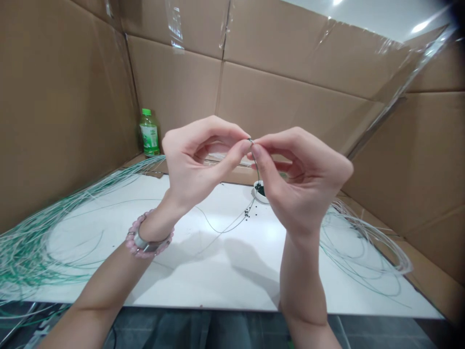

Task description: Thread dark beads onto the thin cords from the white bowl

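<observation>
Thin green wire [257, 169] hangs down between the left hand [196, 160] and right hand [301, 182], above a white bowl [254, 195] of black beads [259, 188]. Each hand pinches it tightly near its tip.

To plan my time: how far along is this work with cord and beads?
Seemingly done: green-and-white cord loops piled at left. In hand: the left hand and right hand pinch a thin cord. Left: the white bowl holds black beads; a few lie loose beside it.
</observation>
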Available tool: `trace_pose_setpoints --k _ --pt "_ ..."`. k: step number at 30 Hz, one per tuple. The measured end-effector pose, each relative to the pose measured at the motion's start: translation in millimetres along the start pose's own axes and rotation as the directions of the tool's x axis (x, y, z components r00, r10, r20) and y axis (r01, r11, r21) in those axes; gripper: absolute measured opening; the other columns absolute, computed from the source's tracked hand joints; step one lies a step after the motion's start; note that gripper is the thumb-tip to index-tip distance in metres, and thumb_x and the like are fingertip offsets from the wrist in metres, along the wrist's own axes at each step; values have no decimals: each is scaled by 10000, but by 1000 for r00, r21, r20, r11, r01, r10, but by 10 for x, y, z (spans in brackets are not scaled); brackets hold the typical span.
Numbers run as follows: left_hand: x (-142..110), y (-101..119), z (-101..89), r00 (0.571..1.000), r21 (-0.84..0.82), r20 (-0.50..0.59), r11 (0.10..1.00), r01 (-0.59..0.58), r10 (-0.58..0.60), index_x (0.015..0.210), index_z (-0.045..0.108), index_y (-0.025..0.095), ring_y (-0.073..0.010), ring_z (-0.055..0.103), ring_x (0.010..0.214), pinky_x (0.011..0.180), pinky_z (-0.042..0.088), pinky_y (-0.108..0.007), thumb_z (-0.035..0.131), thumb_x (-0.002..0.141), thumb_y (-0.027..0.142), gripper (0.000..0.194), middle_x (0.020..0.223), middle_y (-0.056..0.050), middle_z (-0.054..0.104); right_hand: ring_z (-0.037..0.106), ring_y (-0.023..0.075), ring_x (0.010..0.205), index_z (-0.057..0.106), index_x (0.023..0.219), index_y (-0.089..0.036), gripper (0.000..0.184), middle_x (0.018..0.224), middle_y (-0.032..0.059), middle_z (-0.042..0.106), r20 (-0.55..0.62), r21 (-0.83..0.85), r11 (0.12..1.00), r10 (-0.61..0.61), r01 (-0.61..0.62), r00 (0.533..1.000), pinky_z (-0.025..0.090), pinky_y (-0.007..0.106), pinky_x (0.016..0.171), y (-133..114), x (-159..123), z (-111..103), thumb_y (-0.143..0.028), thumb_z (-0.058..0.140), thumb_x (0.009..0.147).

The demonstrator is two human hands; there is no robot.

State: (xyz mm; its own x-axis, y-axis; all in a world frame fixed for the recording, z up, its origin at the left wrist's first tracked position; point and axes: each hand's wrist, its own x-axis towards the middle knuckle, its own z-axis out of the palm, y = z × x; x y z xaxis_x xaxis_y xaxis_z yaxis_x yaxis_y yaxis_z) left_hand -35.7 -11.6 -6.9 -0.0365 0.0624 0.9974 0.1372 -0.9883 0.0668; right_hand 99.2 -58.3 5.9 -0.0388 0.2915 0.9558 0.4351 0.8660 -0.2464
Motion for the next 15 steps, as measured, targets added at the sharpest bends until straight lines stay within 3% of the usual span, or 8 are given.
trace_pose_setpoints --k 6,11,15 --pt "27 -15 -22 999 -45 32 999 27 -26 830 673 174 -82 670 652 553 563 -186 648 864 201 49 752 30 709 669 144 734 649 835 -233 117 798 7 635 10 3 999 44 -44 999 618 262 573 -1 9 -8 -135 592 866" --pt "48 46 -41 996 -4 67 998 66 -66 789 688 217 -108 663 597 482 540 -215 645 850 208 75 707 23 708 665 137 715 626 848 -230 100 794 4 627 11 -5 1000 7 -6 1000 611 252 565 42 7 -10 -142 591 877" --pt "71 67 -88 995 128 74 989 -71 62 769 674 207 -101 625 588 508 510 -218 699 797 194 39 677 21 681 657 120 733 649 875 -207 86 821 1 643 58 50 998 32 -35 998 606 231 559 52 7 -15 -128 624 852"
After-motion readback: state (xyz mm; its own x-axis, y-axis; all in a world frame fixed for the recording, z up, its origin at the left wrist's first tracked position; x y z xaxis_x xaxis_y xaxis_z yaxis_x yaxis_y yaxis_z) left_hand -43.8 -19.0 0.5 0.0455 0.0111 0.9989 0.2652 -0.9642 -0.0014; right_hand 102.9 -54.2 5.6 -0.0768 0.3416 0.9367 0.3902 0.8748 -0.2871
